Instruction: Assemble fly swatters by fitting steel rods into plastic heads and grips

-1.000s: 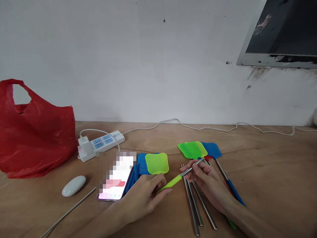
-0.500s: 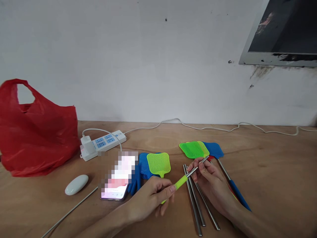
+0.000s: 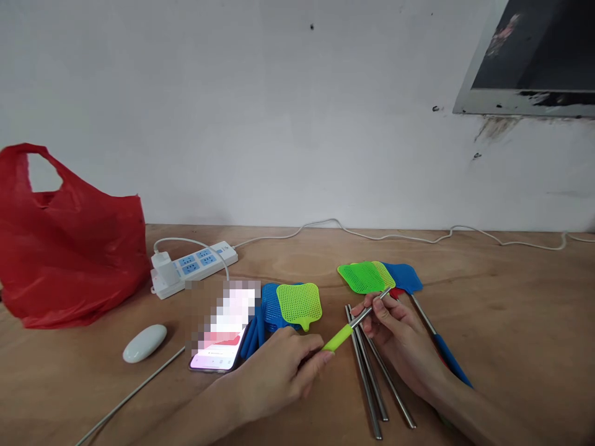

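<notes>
My left hand (image 3: 290, 365) is closed around a yellow-green handle grip (image 3: 338, 338). A thin metal rod (image 3: 367, 314) runs out of that grip up to the right, pinched near its far end by my right hand (image 3: 393, 322). Under the right hand, several loose metal rods (image 3: 372, 378) lie on the table. Just behind my left hand are a yellow-green fly swatter head (image 3: 300, 303), a blue swatter head (image 3: 272, 300) and blue grips (image 3: 252, 337). Beyond the right hand rest assembled fly swatters with green (image 3: 365, 277) and blue (image 3: 405, 277) heads, partly hidden by the hand.
A phone (image 3: 225, 334), its picture partly pixelated, lies left of the swatter heads. Farther left are a white oval object (image 3: 144, 343), a power strip (image 3: 198, 267) with a plugged-in charger, and a red plastic bag (image 3: 74, 248). A white cable (image 3: 395, 236) runs along the wall.
My left hand has shifted its hold on the yellow-green grip, its fingers now wrapped further over the lower end. The right hand keeps its pinch on the rod. The view has tilted slightly.
</notes>
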Available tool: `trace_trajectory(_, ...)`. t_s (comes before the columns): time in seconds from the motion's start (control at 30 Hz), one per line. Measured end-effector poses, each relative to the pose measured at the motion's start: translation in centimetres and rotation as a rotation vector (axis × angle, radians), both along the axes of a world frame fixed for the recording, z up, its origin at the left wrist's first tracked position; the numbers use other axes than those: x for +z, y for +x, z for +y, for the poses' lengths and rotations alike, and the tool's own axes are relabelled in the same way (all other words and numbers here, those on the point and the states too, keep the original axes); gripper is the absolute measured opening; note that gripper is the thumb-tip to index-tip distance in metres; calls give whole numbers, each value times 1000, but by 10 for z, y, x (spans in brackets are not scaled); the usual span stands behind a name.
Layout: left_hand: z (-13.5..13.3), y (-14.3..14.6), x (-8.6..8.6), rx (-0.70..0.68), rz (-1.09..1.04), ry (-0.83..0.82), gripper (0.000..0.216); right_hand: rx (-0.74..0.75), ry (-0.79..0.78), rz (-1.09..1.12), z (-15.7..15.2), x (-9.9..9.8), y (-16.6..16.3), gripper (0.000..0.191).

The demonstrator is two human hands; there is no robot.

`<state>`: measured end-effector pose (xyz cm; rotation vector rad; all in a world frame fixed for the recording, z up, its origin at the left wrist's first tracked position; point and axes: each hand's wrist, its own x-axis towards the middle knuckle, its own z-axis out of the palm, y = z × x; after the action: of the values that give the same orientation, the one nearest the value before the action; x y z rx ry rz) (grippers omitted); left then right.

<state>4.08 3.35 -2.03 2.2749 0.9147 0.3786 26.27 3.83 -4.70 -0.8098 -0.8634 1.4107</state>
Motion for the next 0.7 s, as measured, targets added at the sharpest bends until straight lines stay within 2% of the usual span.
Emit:
trace_trajectory(0.2,0,3,-6,50,242,325,32,-84,-14,-3,1,-2,-1,31)
trace_trajectory(0.27,0,3,-7,46,272,365,33,-94,-12,1,1,-2,-2,30)
trace_trajectory(0.5,-3,0,-6,35,198,235,40,-68,-9,0,2,-2,2,29)
trace_trajectory(0.7,-9,1,-14,177,55,100,28,12,-15,-44,1,-4,-1,32)
